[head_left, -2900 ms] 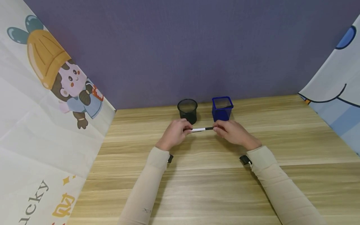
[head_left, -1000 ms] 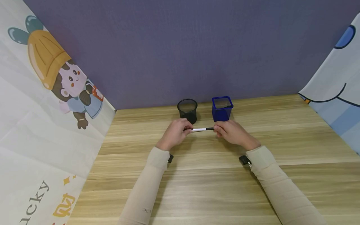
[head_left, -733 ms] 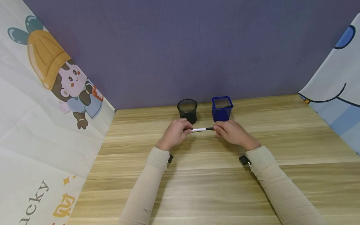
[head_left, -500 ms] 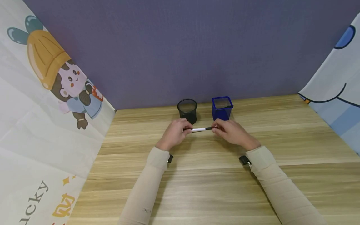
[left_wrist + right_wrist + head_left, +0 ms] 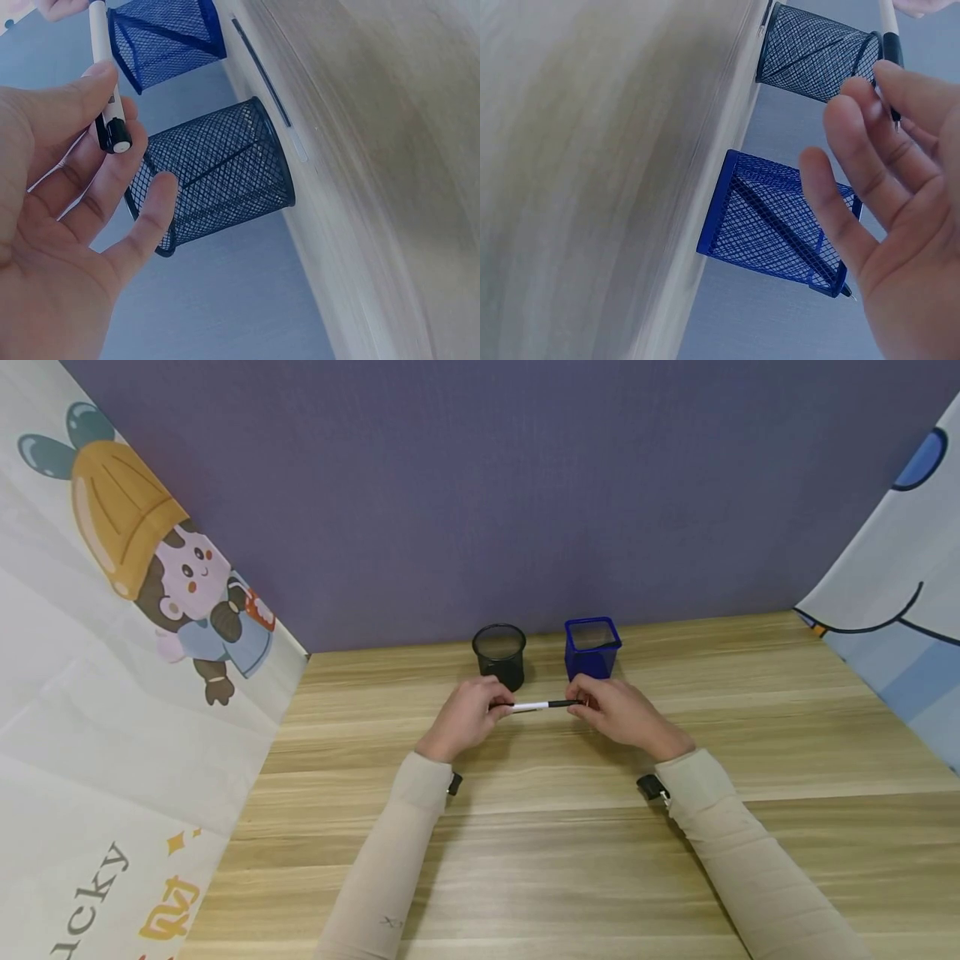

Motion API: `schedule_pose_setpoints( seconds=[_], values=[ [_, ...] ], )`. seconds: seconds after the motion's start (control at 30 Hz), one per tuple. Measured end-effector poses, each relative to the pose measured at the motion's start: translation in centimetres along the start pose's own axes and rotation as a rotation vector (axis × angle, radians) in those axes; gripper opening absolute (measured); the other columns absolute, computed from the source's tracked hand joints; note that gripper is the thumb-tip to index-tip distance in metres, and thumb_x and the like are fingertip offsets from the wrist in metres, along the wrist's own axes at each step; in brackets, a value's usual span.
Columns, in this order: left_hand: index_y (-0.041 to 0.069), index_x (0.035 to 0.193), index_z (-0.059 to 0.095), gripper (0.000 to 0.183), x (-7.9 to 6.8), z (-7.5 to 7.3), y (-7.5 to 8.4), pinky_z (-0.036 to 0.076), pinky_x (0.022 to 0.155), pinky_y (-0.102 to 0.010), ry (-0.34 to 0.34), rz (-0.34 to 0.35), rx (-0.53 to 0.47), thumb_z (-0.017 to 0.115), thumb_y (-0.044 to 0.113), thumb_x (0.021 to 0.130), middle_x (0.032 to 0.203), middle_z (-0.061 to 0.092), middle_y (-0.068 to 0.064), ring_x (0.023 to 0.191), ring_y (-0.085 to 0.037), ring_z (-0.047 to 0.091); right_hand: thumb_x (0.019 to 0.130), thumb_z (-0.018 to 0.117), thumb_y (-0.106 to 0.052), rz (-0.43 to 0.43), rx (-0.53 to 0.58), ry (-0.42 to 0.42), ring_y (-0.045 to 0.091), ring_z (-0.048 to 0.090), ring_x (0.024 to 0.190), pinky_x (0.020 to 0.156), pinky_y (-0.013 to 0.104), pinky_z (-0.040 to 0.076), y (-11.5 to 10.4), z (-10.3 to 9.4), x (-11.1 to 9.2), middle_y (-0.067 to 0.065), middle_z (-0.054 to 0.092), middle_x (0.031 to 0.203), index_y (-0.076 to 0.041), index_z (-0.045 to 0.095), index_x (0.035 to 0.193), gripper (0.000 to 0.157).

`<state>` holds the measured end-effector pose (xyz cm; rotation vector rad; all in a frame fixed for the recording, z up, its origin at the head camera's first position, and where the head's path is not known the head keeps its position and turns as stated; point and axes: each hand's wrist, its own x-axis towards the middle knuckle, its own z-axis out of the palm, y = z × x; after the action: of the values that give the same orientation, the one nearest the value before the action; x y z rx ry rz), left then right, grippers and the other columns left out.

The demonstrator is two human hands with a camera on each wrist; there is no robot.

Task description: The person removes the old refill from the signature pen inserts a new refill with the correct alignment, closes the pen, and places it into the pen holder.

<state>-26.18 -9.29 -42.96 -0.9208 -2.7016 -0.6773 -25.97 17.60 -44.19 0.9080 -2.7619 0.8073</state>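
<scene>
A white pen [image 5: 531, 705] with black ends is held level between my two hands, above the table. My left hand [image 5: 465, 714] pinches its clip end between thumb and fingers, close in front of a round black mesh pen holder [image 5: 503, 675]. At the other end, my right hand [image 5: 624, 714] has thumb and finger on the black grip, and the bare tip [image 5: 897, 124] pokes past them. Just behind that hand stands a square blue mesh pen holder [image 5: 591, 665]. A dark pen [image 5: 784, 225] leans inside it, point above the rim.
On the table beside the black holder's base lies a thin dark-and-pale stick [image 5: 262, 71], perhaps another pen. A purple-grey panel [image 5: 525, 502] rises behind the holders. Printed cloths [image 5: 90, 718] hang left and right. The wooden table [image 5: 540, 860] stretches toward me.
My right fingers have shifted a little at the pen's black end, more of which now shows between them. The left hand, the pen and both holders stay put.
</scene>
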Motion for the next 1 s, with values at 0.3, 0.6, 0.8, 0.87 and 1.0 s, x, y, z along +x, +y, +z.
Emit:
schedule_pose_setpoints(
  seconds=[0.3, 0.6, 0.8, 0.87, 1.0],
  values=[
    [0.012, 0.094, 0.074, 0.010, 0.03, 0.04, 0.06, 0.050, 0.067, -0.020, -0.015, 0.000, 0.009, 0.074, 0.016, 0.085, 0.086, 0.065, 0.004, 0.075, -0.006, 0.059, 0.093, 0.064, -0.024, 0.000, -0.004, -0.002, 0.005, 0.051, 0.058, 0.055, 0.025, 0.043, 0.22, 0.15, 0.05, -0.010, 0.060, 0.073, -0.021, 0.063, 0.097, 0.005],
    [0.010, 0.095, 0.075, 0.011, 0.00, 0.03, 0.13, 0.050, 0.068, -0.023, -0.017, 0.004, 0.000, 0.073, 0.015, 0.085, 0.085, 0.064, 0.004, 0.075, -0.007, 0.058, 0.095, 0.062, -0.024, -0.021, 0.001, -0.005, 0.005, 0.049, 0.057, 0.055, 0.025, 0.042, 0.35, 0.06, 0.01, -0.011, 0.060, 0.072, -0.020, 0.065, 0.098, 0.006],
    [0.009, 0.096, 0.074, 0.011, -0.02, -0.02, 0.27, 0.050, 0.069, -0.023, -0.020, 0.005, -0.002, 0.073, 0.014, 0.086, 0.086, 0.065, 0.003, 0.075, -0.008, 0.058, 0.095, 0.062, -0.025, -0.031, 0.008, -0.006, 0.004, 0.049, 0.057, 0.055, 0.025, 0.042, 0.28, -0.04, -0.10, -0.011, 0.060, 0.070, -0.020, 0.065, 0.097, 0.007],
    [0.009, 0.096, 0.074, 0.011, -0.02, -0.02, 0.29, 0.050, 0.069, -0.023, -0.018, 0.007, 0.000, 0.073, 0.014, 0.086, 0.086, 0.065, 0.003, 0.075, -0.007, 0.058, 0.095, 0.061, -0.025, -0.038, 0.002, -0.005, 0.003, 0.050, 0.057, 0.056, 0.025, 0.042, 0.30, -0.03, -0.11, -0.010, 0.060, 0.070, -0.019, 0.066, 0.097, 0.008],
    [0.009, 0.096, 0.074, 0.012, -0.02, -0.03, 0.30, 0.050, 0.069, -0.022, -0.013, 0.013, 0.011, 0.072, 0.017, 0.087, 0.086, 0.064, 0.004, 0.076, -0.006, 0.058, 0.096, 0.060, -0.026, -0.049, -0.024, 0.004, 0.001, 0.050, 0.057, 0.057, 0.025, 0.042, 0.42, 0.02, -0.11, -0.011, 0.060, 0.069, -0.020, 0.066, 0.095, 0.008]
  ],
)
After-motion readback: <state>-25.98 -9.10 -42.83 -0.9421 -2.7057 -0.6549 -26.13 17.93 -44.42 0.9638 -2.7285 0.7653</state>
